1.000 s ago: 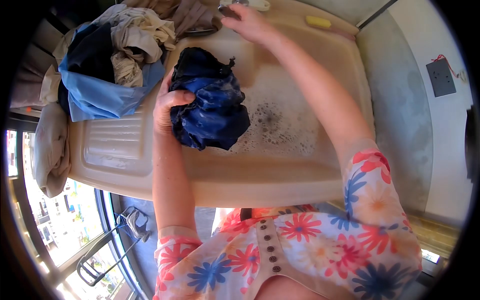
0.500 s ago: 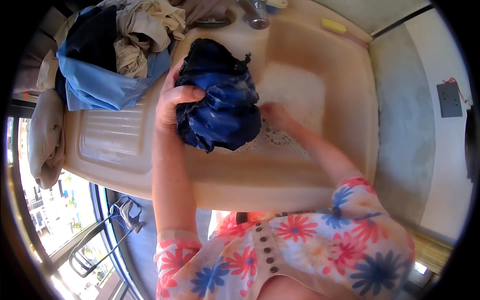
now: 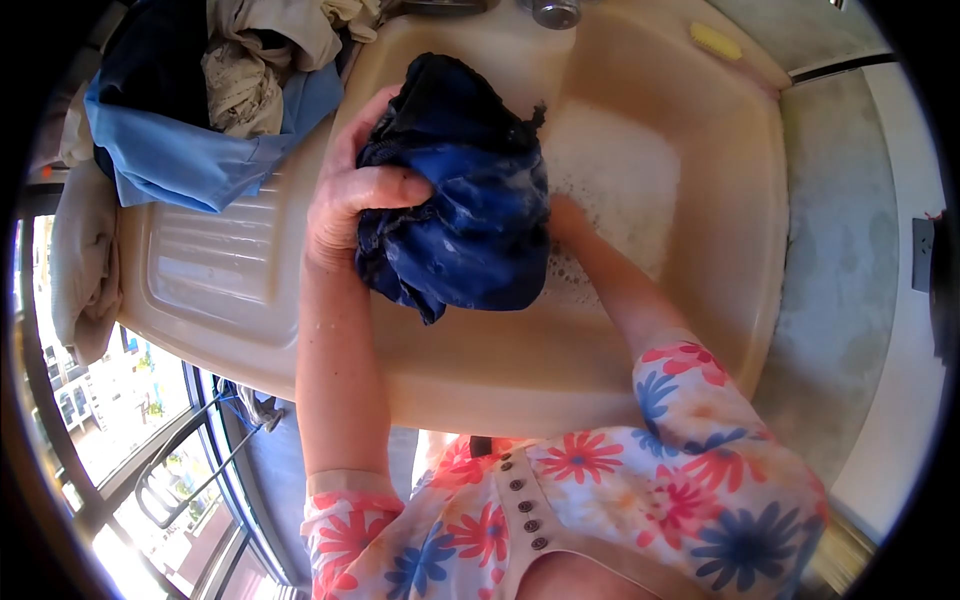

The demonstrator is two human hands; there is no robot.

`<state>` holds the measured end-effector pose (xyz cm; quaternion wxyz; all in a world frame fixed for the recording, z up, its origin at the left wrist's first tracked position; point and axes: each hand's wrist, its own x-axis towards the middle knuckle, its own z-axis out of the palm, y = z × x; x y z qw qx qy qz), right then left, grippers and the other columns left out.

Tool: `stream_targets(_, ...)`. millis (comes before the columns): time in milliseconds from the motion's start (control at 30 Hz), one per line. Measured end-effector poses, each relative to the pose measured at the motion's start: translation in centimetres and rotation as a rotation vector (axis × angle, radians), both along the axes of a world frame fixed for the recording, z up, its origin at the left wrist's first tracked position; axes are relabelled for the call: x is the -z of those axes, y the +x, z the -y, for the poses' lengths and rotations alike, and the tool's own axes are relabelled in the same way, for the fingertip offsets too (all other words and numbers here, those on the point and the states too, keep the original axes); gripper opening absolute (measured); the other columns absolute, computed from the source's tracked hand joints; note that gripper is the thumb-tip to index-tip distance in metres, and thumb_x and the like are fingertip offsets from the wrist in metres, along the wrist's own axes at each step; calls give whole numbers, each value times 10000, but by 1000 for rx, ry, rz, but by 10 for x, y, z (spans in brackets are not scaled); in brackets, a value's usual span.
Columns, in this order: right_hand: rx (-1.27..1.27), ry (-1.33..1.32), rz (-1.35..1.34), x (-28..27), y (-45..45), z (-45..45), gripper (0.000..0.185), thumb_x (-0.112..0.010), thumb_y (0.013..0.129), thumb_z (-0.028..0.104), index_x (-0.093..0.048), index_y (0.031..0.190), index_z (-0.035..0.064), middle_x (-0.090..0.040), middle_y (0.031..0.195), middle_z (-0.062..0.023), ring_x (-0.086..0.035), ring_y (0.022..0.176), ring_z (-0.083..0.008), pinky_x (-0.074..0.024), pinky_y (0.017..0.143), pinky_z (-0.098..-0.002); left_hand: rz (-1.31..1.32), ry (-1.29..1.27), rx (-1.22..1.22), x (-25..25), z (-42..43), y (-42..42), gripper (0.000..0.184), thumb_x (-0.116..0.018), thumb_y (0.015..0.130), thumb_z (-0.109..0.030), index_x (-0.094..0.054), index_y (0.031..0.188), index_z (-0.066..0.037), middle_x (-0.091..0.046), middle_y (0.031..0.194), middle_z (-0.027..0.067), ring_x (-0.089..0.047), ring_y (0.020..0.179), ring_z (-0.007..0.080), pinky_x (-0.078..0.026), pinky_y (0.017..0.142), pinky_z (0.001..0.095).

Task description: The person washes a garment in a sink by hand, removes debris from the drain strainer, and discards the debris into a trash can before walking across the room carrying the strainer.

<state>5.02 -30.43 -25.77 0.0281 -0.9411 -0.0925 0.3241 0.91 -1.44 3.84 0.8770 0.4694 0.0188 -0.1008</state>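
Observation:
My left hand (image 3: 350, 200) is closed around a bunched dark blue garment (image 3: 460, 220), its thumb pressed over the near side. The cloth looks wet, with streaks of suds and a black edge, and is held up over the sink (image 3: 735, 200). Beneath it lies cloudy, soapy water (image 3: 625, 190) with bubbles. My right hand (image 3: 567, 220) is down in the sink beside the garment's right side. The cloth hides its fingers, so I cannot see whether they touch it.
On the left, a pile of clothes with a light blue piece (image 3: 190, 150) overhangs the ribbed drainboard (image 3: 215, 250). A tap (image 3: 556, 12) stands at the back. A yellow brush (image 3: 716, 40) rests on the back right rim. A wall (image 3: 840, 210) borders the right side.
The garment and my left hand appear slightly larger and farther right in view. My right hand has come closer to the cloth and is more hidden behind it. The whole view has shifted slightly.

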Motion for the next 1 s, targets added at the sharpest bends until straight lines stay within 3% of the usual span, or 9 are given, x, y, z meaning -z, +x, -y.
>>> stream_targets(133, -149, -63, 93, -18, 3, -3, 152, -612, 784, 64, -675, 912, 14, -658, 979, -148, -637, 899, -288, -521, 745, -374, -25, -1, -20, 1, 0, -1, 723, -619, 477, -55, -505, 1185, 36, -623, 980, 100, -594, 886, 213, -455, 855, 283)
stream_targets(333, -525, -295, -13, -42, 16, -11, 147, -586, 829, 100, -683, 937, 76, -672, 961, -71, -645, 898, -230, -518, 687, -338, -36, 18, -11, 3, -1, 0, 735, -626, 470, -58, -505, 1189, 34, -621, 982, 95, -593, 891, 212, -446, 859, 279)
stream_targets(633, -486, -298, -37, -24, 25, -15, 203, -583, 844, 136, -679, 1018, 91, -644, 1078, -64, -610, 997, -213, -499, 763, -345, -62, 40, -45, 3, -4, 1, 751, -633, 470, -54, -499, 1205, 28, -620, 994, 95, -593, 899, 214, -441, 869, 283)
stream_targets(833, -635, -367, -79, -21, 23, -8, 222, -574, 853, 147, -674, 1043, 91, -628, 1126, -75, -601, 1010, -229, -503, 761, -363, -61, 19, -46, 1, -3, 0, 751, -639, 471, -49, -500, 1206, 29, -621, 996, 99, -596, 901, 219, -445, 875, 290)
stream_targets(1000, -458, -14, -212, 67, 50, 24, 221, -580, 793, 142, -689, 938, 17, -651, 1009, -140, -614, 930, -292, -498, 763, -397, -55, 7, -50, 3, -4, 2, 754, -642, 473, -46, -501, 1211, 26, -621, 1001, 104, -597, 903, 222, -446, 876, 292)
